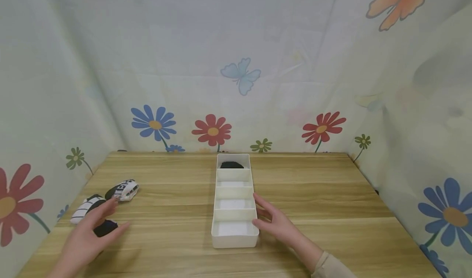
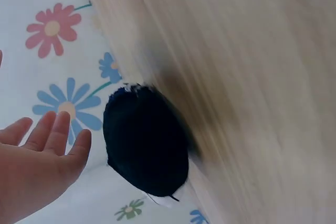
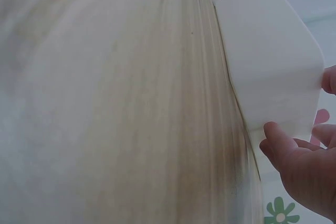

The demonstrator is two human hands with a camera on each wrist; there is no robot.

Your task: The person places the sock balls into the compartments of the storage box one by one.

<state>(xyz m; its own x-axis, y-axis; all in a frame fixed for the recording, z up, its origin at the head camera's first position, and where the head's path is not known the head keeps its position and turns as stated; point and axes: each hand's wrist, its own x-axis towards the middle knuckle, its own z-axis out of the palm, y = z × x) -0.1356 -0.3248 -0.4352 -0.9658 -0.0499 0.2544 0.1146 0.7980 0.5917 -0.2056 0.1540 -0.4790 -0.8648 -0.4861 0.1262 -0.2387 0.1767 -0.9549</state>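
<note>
My left hand (image 1: 86, 237), its thumb and fingers spread apart, is over a dark rolled sock bundle (image 1: 105, 228) on the left of the table. That bundle (image 2: 147, 145) fills the middle of the left wrist view, with the fingers apart from it. Just beyond lie a white bundle with dark stripes (image 1: 82, 210), partly behind the hand, and a black-and-white bundle with lettering (image 1: 127, 190). My right hand (image 1: 274, 220) rests its fingertips against the right side of a long white divided box (image 1: 234, 241), fingers loosely extended. A dark bundle (image 1: 231, 165) sits in the box's farthest compartment.
The wood-grain table (image 1: 313, 188) carries the box near its middle. A pale curtain (image 1: 177, 44) printed with flowers and butterflies hangs behind the table and along both sides. The box's nearer compartments show bare white floors.
</note>
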